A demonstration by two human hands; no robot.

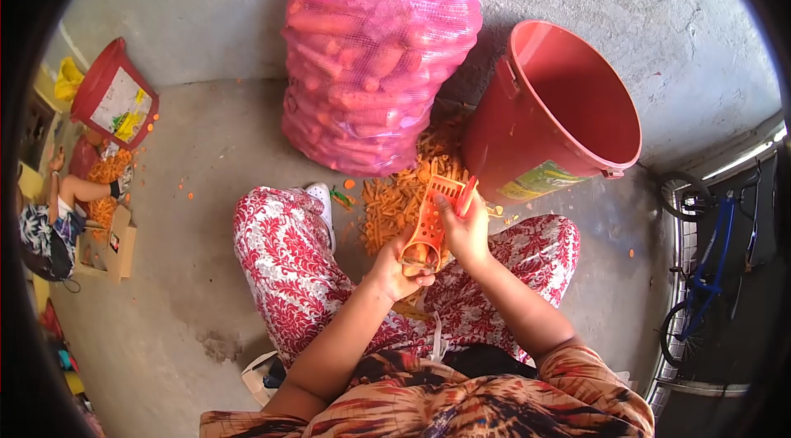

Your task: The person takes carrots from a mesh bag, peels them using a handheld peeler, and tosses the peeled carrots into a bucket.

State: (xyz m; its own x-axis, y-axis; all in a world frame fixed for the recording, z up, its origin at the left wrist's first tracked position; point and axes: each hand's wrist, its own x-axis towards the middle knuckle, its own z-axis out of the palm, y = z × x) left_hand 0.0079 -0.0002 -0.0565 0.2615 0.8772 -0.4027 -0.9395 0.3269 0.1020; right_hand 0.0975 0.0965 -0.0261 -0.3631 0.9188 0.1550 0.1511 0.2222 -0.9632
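Observation:
My left hand (pixel 394 269) is wrapped round the lower end of an orange perforated slicer (pixel 428 228). Orange pieces show in the slicer's round opening. My right hand (pixel 464 232) is closed on a carrot (pixel 467 196) at the slicer's upper right side, with the thumb against the slicer. Below and beyond both hands, a pile of cut orange pieces (pixel 383 211) lies on the floor between my bent legs.
A pink mesh sack (pixel 371 67) full of carrots stands ahead, a tall red bin (pixel 503 125) right of it. Far left, another person (pixel 53 224) sits near a red tub (pixel 107 100) and a cardboard box (pixel 122 244). A blue bicycle (pixel 713 257) is at right.

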